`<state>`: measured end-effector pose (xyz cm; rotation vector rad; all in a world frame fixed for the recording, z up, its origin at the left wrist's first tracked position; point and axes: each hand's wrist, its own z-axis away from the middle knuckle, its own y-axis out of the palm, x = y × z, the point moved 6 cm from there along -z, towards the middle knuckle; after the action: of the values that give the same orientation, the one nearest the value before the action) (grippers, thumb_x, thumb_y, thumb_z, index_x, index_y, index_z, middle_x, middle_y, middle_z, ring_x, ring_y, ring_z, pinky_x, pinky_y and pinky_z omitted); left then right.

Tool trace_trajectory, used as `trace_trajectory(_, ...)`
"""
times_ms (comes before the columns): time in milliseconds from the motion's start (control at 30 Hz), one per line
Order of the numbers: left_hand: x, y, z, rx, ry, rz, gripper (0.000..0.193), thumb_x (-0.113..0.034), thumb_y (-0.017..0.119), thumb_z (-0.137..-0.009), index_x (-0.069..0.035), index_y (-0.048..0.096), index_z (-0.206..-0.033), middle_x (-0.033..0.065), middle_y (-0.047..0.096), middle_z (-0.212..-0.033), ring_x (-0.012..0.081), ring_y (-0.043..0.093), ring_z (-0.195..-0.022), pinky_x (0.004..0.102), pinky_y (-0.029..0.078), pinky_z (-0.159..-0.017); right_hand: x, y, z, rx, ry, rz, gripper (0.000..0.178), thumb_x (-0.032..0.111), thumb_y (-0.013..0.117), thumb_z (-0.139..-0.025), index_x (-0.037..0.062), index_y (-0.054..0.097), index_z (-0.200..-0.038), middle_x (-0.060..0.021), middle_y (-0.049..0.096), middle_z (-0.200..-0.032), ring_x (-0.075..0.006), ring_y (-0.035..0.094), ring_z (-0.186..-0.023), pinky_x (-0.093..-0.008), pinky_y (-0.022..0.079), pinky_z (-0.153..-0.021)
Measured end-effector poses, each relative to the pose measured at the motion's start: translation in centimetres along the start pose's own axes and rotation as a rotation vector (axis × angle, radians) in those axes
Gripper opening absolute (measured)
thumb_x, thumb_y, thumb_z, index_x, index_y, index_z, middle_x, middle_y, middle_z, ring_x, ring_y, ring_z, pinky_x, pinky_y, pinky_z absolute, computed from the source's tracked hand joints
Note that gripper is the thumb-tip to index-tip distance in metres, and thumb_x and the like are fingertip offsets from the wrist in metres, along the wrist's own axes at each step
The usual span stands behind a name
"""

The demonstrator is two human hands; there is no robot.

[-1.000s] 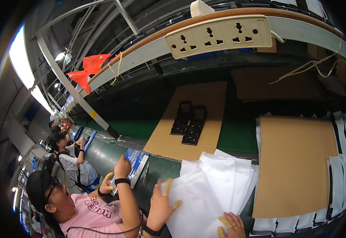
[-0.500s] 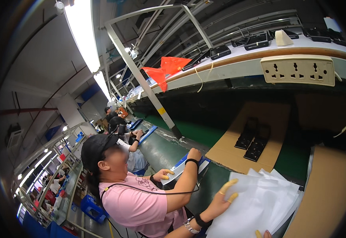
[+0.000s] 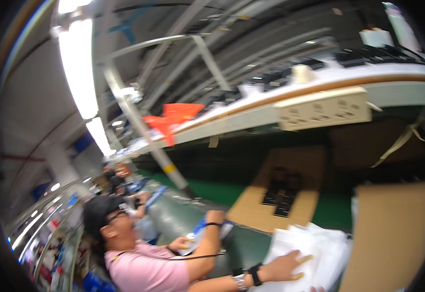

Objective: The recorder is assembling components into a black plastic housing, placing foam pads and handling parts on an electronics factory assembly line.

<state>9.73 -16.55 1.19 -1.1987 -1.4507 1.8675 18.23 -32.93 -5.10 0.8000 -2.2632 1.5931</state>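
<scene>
My left hand [image 3: 283, 267], with a metal watch, a black wristband and yellow finger covers, lies over a loose stack of thin white sheets [image 3: 332, 246]. Its fingers are spread, pointing right across the top sheet. Of my right hand [image 3: 318, 289] only blurred fingertips show at the lower edge, beside the stack; how they are held is hidden. Beyond the sheets, a flat piece of brown cardboard [image 3: 251, 207] bears two dark, slim parts [image 3: 284, 202] side by side. Motion smears the whole picture.
A tall brown cardboard panel [image 3: 392, 233] stands right of the sheets. Above hangs a shelf edge [image 3: 251, 109] with a cream socket strip [image 3: 324, 111] and red plastic [image 3: 176, 117]. On my left a co-worker in pink [image 3: 144, 270] handles a blue-and-white item [image 3: 200, 236].
The view has swung, so the shelf, cardboard and co-worker sit further left and lower. My left hand has turned from the sheets' left edge to lying flatter across them.
</scene>
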Motion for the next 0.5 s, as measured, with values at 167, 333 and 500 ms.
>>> trace_trajectory(167, -0.7, 1.8, 0.6, -0.056, 0.081, -0.529, 0.059, -0.047, 0.047, -0.079, -0.032, 0.031, -0.133, 0.0323, 0.043, -0.112, 0.0409, 0.047, -0.094, 0.0481, 0.040, -0.078, 0.8, -1.3, -2.3, 0.067, 0.147, -0.247, 0.060, 0.021, 0.052, -0.074, 0.0015, 0.033, -0.128, -0.0178, 0.025, -0.136, -0.0367, 0.018, -0.127, -0.0489, 0.013, -0.104)
trace_trajectory(333, -1.1, 0.8, -1.8, 0.075, 0.160, -0.358, 0.057, -0.049, 0.051, -0.078, -0.027, 0.038, -0.129, 0.0305, 0.029, -0.128, 0.0507, 0.034, -0.110, 0.0565, 0.028, -0.093, 1.0, -1.9, -1.7, 0.035, 0.103, -0.118, 0.056, 0.021, 0.050, -0.077, 0.0020, 0.035, -0.127, -0.0168, 0.034, -0.130, -0.0324, 0.023, -0.126, -0.0487, 0.015, -0.102)
trace_trajectory(500, -2.0, -2.9, -8.3, 0.815, -0.002, -0.158, 0.061, -0.045, 0.049, -0.083, -0.004, 0.037, -0.128, 0.0247, 0.045, -0.120, 0.0358, 0.044, -0.111, 0.0379, 0.038, -0.090, 1.1, -1.7, -1.3, 0.010, 0.145, 0.011, 0.052, 0.024, 0.052, -0.076, 0.0148, 0.042, -0.126, -0.0139, 0.040, -0.127, -0.0304, 0.028, -0.123, -0.0488, 0.016, -0.102)
